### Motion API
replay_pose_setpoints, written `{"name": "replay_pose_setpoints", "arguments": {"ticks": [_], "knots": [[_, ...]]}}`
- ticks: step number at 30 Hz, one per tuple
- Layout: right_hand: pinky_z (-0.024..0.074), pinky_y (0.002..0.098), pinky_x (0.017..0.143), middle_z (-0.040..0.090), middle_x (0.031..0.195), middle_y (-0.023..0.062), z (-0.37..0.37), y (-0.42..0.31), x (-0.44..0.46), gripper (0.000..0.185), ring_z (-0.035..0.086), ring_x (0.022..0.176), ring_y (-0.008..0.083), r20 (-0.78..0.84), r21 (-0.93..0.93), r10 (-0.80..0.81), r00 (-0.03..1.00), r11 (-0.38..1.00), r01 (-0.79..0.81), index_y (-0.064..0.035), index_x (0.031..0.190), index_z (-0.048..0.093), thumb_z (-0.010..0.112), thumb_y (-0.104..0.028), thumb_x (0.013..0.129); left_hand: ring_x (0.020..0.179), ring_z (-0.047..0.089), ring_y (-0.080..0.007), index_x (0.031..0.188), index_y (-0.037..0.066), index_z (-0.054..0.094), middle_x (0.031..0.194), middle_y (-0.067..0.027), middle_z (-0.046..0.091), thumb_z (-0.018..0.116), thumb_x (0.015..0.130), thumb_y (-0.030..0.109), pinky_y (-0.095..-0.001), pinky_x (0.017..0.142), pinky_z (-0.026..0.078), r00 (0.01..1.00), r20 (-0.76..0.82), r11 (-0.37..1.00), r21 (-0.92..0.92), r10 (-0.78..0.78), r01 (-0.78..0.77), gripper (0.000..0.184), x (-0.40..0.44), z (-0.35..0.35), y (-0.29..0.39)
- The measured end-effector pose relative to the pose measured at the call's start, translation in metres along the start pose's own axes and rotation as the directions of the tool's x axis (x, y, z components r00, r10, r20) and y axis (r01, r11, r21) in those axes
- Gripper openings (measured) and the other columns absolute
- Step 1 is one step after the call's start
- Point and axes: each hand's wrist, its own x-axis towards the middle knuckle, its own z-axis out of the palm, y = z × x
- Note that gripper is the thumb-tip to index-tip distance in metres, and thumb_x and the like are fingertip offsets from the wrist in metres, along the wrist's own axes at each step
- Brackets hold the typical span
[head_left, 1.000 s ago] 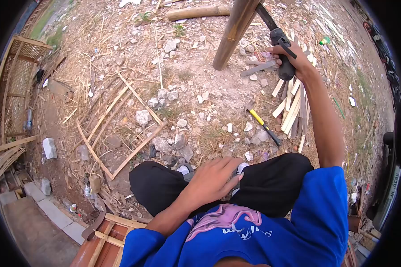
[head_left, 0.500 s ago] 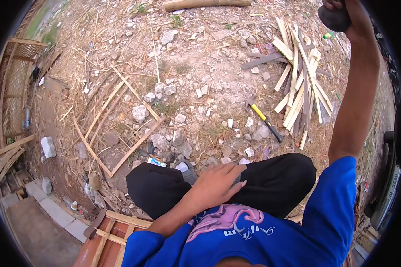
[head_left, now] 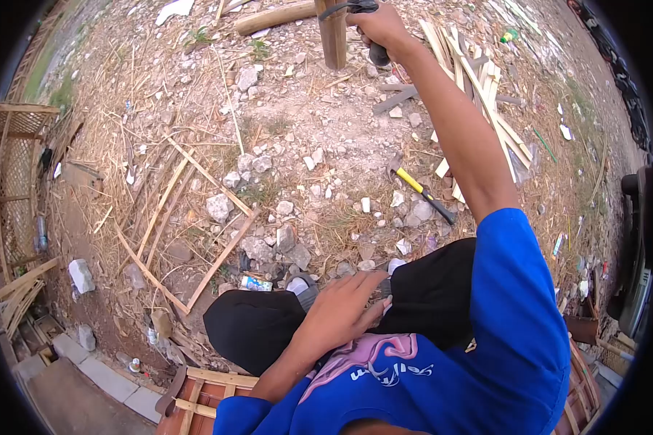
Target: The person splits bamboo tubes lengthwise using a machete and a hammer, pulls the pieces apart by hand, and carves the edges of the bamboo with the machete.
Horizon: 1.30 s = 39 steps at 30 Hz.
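Note:
My left hand (head_left: 346, 308) rests over my lap between my black-trousered knees, fingers stretched out and holding nothing. Far forward, my right hand (head_left: 384, 30) is closed around a black-handled tool (head_left: 379, 55), its rounded butt showing below the fist. A dark strap-like part runs left from the fist to a thick brown wooden piece (head_left: 332, 43), upright in view. Whether that wood belongs to the tool is unclear, and its top is cut off. A hammer (head_left: 416, 185) with a yellow and black handle lies on the ground before my right knee.
Beyond the hammer lies a pile of wooden slats (head_left: 479, 87), partly behind my right arm. A joined wooden frame (head_left: 221, 257) lies left on stony ground. A log (head_left: 276, 18) lies farther off. Lattice panels (head_left: 14, 170) stand at left, and a vehicle (head_left: 637, 290) is at right.
My right arm has swung left and inward, bringing the black-handled tool with it. The brown wooden piece has come into view. My left hand stays on my lap, and the view has shifted slightly.

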Motion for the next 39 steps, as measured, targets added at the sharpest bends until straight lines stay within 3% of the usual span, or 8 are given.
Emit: {"name": "replay_pose_setpoints", "arguments": {"ticks": [11, 15, 21, 25, 27, 28, 33, 39], "knots": [[0.0445, 0.0282, 0.051, 0.061, 0.072, 0.0024, -0.036, 0.014, -0.054, 0.021, 0.055, 0.056, 0.0113, -0.028, 0.07, -0.066, 0.997, 0.995, 0.068, -0.0049, 0.095, 0.064, 0.069, -0.012, 0.075, 0.101, 0.061, -0.0407, 0.126, 0.003, 0.053, 0.111, -0.0217, 0.064, 0.062, 0.094, 0.032, -0.0473, 0.086, 0.049, 1.0, -0.003, 0.997, 0.077, 0.013, -0.012, 0.044, -0.001, 0.017, -0.013], [0.0389, 0.0274, 0.048, 0.052, 0.064, 0.0009, -0.06, -0.041, -0.07, 0.006, 0.047, 0.05, 0.0092, -0.12, 0.36, -0.191, 0.974, 0.906, 0.222, -0.003, 0.086, 0.058, 0.063, -0.003, 0.082, 0.099, 0.062, -0.0403, 0.127, 0.004, 0.053, 0.109, -0.0207, 0.064, 0.062, 0.094, 0.032, -0.0477, 0.085, 0.049, 1.0, 0.0, 0.995, 0.095, 0.012, -0.012, 0.044, -0.004, 0.016, -0.006], [0.0384, 0.0245, 0.047, 0.048, 0.063, -0.0048, -0.111, -0.173, -0.086, 0.016, 0.041, 0.046, 0.0044, -0.287, 0.393, -0.366, 0.885, 0.798, 0.457, -0.0109, 0.083, 0.051, 0.068, -0.01, 0.085, 0.099, 0.061, -0.0394, 0.127, 0.005, 0.053, 0.11, -0.0188, 0.063, 0.062, 0.094, 0.032, -0.0468, 0.086, 0.049, 1.0, -0.016, 0.996, 0.085, 0.026, -0.024, 0.044, 0.001, 0.012, -0.003], [0.0376, 0.0231, 0.046, 0.046, 0.062, -0.0054, -0.113, -0.133, -0.054, 0.017, 0.041, 0.046, 0.004, -0.133, 0.464, -0.245, 0.96, 0.841, 0.279, -0.012, 0.082, 0.05, 0.067, -0.01, 0.085, 0.101, 0.061, -0.0393, 0.127, 0.005, 0.053, 0.11, -0.0187, 0.063, 0.061, 0.094, 0.031, -0.0464, 0.089, 0.048, 1.0, 0.007, 0.998, 0.058, 0.008, -0.009, 0.043, 0.01, 0.008, 0.001], [0.0407, 0.0268, 0.05, 0.051, 0.062, -0.0003, -0.088, -0.038, -0.01, 0.014, 0.045, 0.049, 0.0093, -0.02, 0.359, -0.179, 0.984, 0.917, 0.174, -0.0032, 0.08, 0.057, 0.069, -0.009, 0.084, 0.102, 0.061, -0.0391, 0.127, 0.005, 0.053, 0.109, -0.0188, 0.063, 0.061, 0.094, 0.031, -0.0464, 0.09, 0.047, 0.999, 0.025, 0.999, 0.038, 0.027, -0.027, 0.043, 0.009, 0.01, 0.0], [0.0421, 0.0279, 0.05, 0.051, 0.061, -0.0001, -0.051, 0.002, -0.014, 0.014, 0.046, 0.049, 0.0098, 0.031, 0.23, 0.011, 0.999, 0.973, -0.018, -0.0031, 0.08, 0.058, 0.07, -0.009, 0.082, 0.102, 0.061, -0.039, 0.127, 0.005, 0.053, 0.109, -0.0189, 0.063, 0.061, 0.094, 0.031, -0.0464, 0.089, 0.047, 0.999, 0.032, 1.0, 0.023, 0.015, -0.016, 0.043, 0.006, 0.011, 0.001], [0.0424, 0.0308, 0.046, 0.056, 0.06, 0.0034, 0.005, 0.023, 0.006, 0.018, 0.051, 0.047, 0.0121, 0.041, -0.064, -0.008, 0.999, 0.998, 0.011, -0.0011, 0.076, 0.059, 0.071, -0.014, 0.078, 0.106, 0.061, -0.0372, 0.128, 0.004, 0.052, 0.116, -0.017, 0.062, 0.059, 0.096, 0.033, -0.0461, 0.092, 0.047, 0.998, 0.058, 0.998, 0.066, -0.002, -0.002, 0.044, 0.014, 0.013, 0.002], [0.0458, 0.0326, 0.05, 0.06, 0.066, 0.0045, 0.017, 0.032, -0.015, 0.021, 0.055, 0.052, 0.0141, -0.01, 0.067, 0.01, 1.0, 0.998, -0.009, -0.0027, 0.086, 0.062, 0.072, -0.018, 0.075, 0.099, 0.061, -0.0391, 0.126, 0.005, 0.052, 0.103, -0.0197, 0.062, 0.061, 0.094, 0.029, -0.048, 0.086, 0.048, 1.0, -0.013, 0.997, 0.071, -0.009, 0.009, 0.042, 0.006, 0.018, -0.002]]}}
